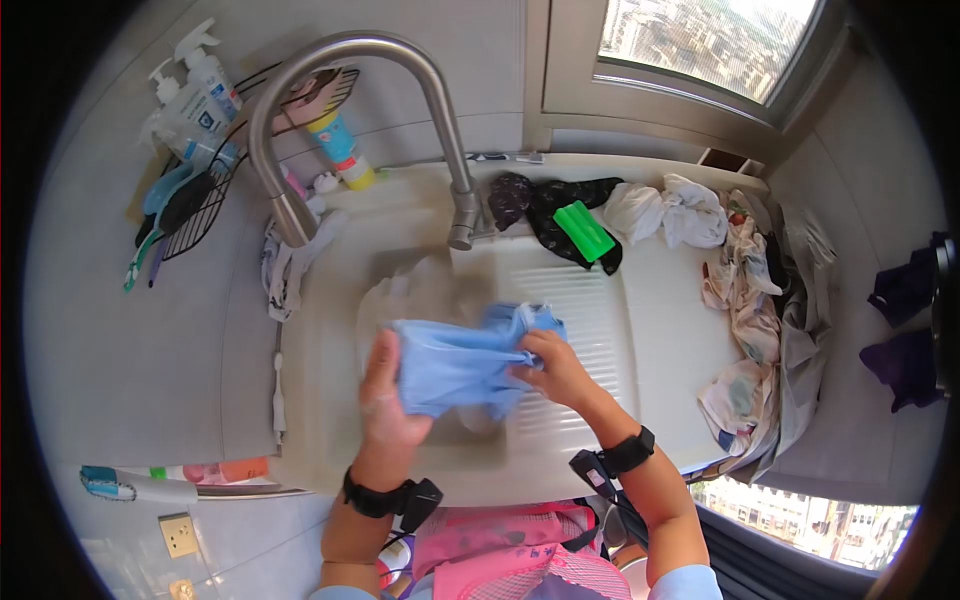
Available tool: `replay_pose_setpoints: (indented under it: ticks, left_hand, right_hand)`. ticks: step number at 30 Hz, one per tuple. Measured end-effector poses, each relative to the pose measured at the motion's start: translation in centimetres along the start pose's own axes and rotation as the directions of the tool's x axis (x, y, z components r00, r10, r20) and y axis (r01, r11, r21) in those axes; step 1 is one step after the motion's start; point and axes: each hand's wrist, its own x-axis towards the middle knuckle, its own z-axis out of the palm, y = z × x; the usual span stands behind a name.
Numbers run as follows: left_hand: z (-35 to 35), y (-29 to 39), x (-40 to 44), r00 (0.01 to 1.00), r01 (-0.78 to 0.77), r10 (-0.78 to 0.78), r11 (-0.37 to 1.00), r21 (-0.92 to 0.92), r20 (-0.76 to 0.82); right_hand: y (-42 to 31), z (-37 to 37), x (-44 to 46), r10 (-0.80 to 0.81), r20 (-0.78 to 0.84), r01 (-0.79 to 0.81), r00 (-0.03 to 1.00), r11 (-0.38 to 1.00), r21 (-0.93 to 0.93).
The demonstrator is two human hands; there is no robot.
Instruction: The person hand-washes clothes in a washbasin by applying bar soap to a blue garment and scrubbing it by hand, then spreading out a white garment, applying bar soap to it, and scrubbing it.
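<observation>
A light blue garment (450, 365) is stretched between my hands above the sink (330, 400) and the ribbed washboard (590, 350). My left hand (395, 405) holds its left end, the thumb showing and the fingers hidden by the fabric. My right hand (555, 368) is closed on the bunched right end, slightly blurred. Whether it is shorts or another piece of clothing I cannot tell. Below the garment, pale wet cloth or suds show in the basin, too blurred to tell which. A green soap bar or block (584, 232) rests on black cloth (545, 215) behind the washboard.
A curved metal faucet (365, 45) arches over the basin. White cloths (668, 212) and patterned clothes (745, 290) lie along the back and right rim. A wire rack (205, 215) with spray bottles (210, 80) and brushes (180, 205) hangs left. A toothbrush (279, 395) lies on the left edge.
</observation>
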Motion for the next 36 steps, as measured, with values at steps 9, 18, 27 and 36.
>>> replay_pose_setpoints:
  ticks: [9, 18, 27, 36]
  left_hand:
    - [-14.1, 6.1, 7.1, 0.960, -0.026, 0.069, 0.987, 0.159, -0.272]
    - [-26.1, -6.4, 15.6, 1.000, -0.024, 0.011, -0.156, 0.987, 0.026]
    - [-31.5, -9.0, 21.5, 0.982, -0.152, -0.129, -0.112, 0.982, 0.137]
    - [-36.4, -11.1, 25.5, 0.915, -0.105, -0.401, -0.338, 0.935, -0.042]
  right_hand:
    - [-3.6, 7.1, 8.0, 0.334, 0.025, -0.324, 0.942, 0.890, 0.320]
    - [5.0, 20.6, 6.7, 0.660, 0.262, -0.442, 0.704, 0.696, -0.567]
    - [5.9, 20.4, 12.0, 0.738, 0.277, -0.566, 0.615, 0.659, -0.495]
    - [11.6, 21.8, 12.0, 0.714, 0.392, -0.669, 0.581, 0.693, -0.270]
